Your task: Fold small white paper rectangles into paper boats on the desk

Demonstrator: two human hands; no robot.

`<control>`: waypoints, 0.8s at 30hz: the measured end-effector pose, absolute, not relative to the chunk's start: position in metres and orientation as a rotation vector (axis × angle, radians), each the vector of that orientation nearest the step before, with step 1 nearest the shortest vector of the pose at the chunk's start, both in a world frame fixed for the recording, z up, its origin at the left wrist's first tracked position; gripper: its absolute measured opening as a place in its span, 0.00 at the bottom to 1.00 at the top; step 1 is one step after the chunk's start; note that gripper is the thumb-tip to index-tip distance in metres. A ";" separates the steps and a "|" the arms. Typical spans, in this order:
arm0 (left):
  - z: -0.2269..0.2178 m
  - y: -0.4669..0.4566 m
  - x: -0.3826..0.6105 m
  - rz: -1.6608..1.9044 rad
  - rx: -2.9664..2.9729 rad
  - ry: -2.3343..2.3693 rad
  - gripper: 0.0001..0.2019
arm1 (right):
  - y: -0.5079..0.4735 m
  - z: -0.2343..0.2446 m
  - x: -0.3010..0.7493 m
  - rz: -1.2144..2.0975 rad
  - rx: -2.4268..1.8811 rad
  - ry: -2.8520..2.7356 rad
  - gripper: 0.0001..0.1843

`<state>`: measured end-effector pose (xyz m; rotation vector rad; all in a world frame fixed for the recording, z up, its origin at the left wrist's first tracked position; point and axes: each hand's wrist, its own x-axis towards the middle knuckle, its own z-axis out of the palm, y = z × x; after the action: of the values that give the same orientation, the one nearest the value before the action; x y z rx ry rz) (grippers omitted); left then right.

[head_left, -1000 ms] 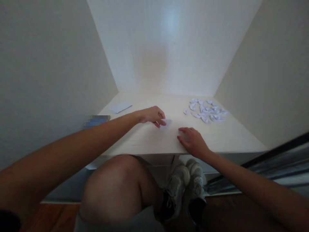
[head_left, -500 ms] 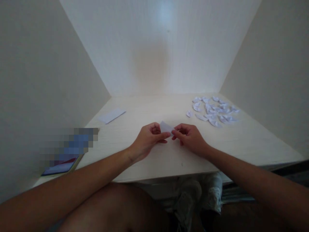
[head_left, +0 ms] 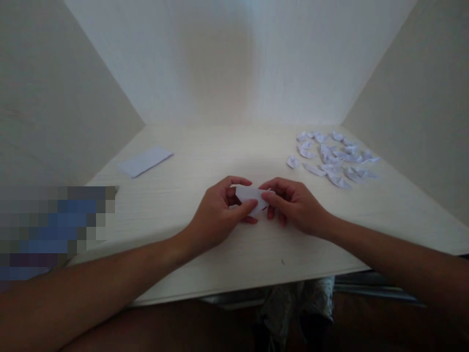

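A small white paper slip (head_left: 249, 194) is pinched between both my hands just above the pale table (head_left: 220, 254). My left hand (head_left: 216, 215) grips its left side with thumb and fingers curled. My right hand (head_left: 295, 205) holds its right end, fingers closed on it. To the far right lies a pile of several small folded white paper pieces (head_left: 335, 156).
A flat stack of white paper slips (head_left: 145, 161) lies at the far left of the table. A blurred blue object (head_left: 54, 230) sits at the left edge. Pale walls close the table on three sides. My knees and shoes show below the front edge.
My left hand brought the paper slip in from the table's middle to my right hand. Both hands now hold it nearer the front edge, and the view has tilted down.
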<state>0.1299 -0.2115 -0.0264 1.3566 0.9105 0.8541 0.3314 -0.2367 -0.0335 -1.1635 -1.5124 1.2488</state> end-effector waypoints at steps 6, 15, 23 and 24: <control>-0.031 -0.211 0.128 0.896 1.438 0.820 0.22 | -0.245 -0.038 0.329 1.036 -1.174 -1.613 0.20; -0.028 -0.215 0.129 0.945 1.424 0.837 0.19 | -0.250 -0.038 0.333 0.940 -1.175 -1.604 0.19; -0.030 -0.213 0.130 1.002 1.407 0.859 0.17 | -0.249 -0.036 0.333 0.974 -1.135 -1.547 0.17; -0.030 -0.213 0.130 1.015 1.406 0.859 0.17 | -0.249 -0.036 0.332 0.987 -1.127 -1.531 0.17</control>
<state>0.1302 -0.2130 -0.0295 1.4063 0.8585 1.0153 0.3325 -0.2488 -0.0359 -1.1268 -1.5309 0.9867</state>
